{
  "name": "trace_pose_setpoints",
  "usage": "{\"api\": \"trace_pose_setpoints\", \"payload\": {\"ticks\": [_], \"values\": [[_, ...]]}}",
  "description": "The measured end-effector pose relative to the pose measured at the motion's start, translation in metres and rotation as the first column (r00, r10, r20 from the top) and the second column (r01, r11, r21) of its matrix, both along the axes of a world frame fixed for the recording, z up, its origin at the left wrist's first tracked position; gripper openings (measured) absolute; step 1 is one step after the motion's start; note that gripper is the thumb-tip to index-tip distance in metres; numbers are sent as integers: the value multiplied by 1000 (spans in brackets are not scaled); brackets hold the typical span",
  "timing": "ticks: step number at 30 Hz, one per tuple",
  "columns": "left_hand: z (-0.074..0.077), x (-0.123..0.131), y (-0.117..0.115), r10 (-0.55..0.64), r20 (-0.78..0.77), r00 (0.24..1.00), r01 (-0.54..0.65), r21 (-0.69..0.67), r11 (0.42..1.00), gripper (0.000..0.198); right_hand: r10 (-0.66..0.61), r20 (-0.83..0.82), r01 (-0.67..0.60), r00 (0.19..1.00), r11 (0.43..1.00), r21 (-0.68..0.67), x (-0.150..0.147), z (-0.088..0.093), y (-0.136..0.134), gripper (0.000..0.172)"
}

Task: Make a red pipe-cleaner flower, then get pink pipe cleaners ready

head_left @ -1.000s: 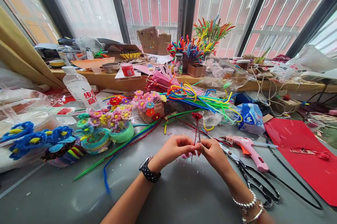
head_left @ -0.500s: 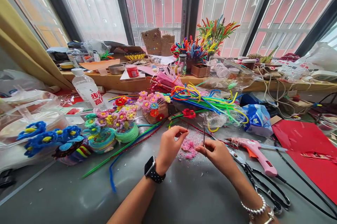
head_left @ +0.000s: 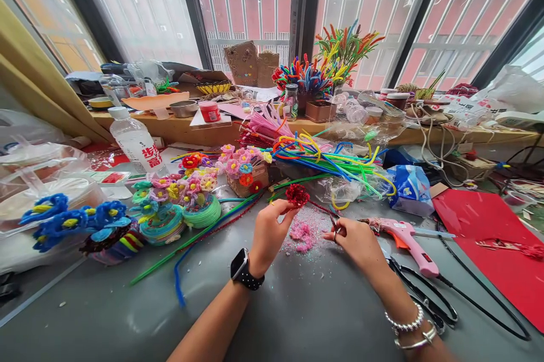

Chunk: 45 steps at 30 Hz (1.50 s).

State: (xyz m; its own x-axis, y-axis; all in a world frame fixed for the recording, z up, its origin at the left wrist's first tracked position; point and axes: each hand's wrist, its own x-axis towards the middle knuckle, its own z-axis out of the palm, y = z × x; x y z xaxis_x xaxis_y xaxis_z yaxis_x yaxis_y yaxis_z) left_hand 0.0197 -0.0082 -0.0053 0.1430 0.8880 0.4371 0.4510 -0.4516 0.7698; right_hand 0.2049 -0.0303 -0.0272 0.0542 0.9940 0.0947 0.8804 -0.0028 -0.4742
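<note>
Between the thumb and fingertips of my left hand (head_left: 272, 231) is a glittery red tinsel flower (head_left: 297, 195), held just above the grey table. My right hand (head_left: 355, 243) has its fingers closed on small dark scissors (head_left: 334, 220), whose blades point up and away. Only part of the scissors shows, so whether the blades are apart is unclear. A thin red tinsel stem (head_left: 317, 206) runs from beside the flower toward the scissors. Pink fuzzy clippings (head_left: 301, 235) lie on the table between my hands.
To the right lie a pink glue gun (head_left: 414, 246), large black-handled scissors (head_left: 425, 294) and red sheets (head_left: 493, 237). Beyond my hands is a pile of pipe cleaners (head_left: 327, 161). Pipe-cleaner flower pots (head_left: 202, 212) and a plastic bottle (head_left: 138, 144) stand on the left.
The red flower has turned and come closer, now right at my left fingertips. My right hand has tilted the scissors, which stood more upright before. The view has shifted slightly.
</note>
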Motion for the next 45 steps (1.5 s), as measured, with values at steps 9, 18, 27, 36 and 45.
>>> {"api": "trace_pose_setpoints", "payload": {"ticks": [9, 18, 27, 36, 45], "values": [[2, 2, -1, -57, 61, 997, 59, -23, 998, 17, 10, -68, -12, 998, 999, -30, 0, 6, -2, 21], [10, 6, -5, -200, 258, 945, 277, -310, 910, 20, 283, -495, -241, 822, 959, 150, -28, 15, -11, 28], [12, 6, -7, -164, 123, 979, 192, -263, 946, 25, 222, -525, -174, 822, 975, 138, -25, 18, -11, 28], [5, 6, -3, -204, -60, 977, 189, -195, 962, 27, 288, -403, -261, 869, 958, 123, -13, 20, -7, 21], [3, 7, -3, -265, -173, 949, 231, -194, 953, 30, 183, -528, -202, 829, 979, 23, 33, 48, -8, 26]]}}
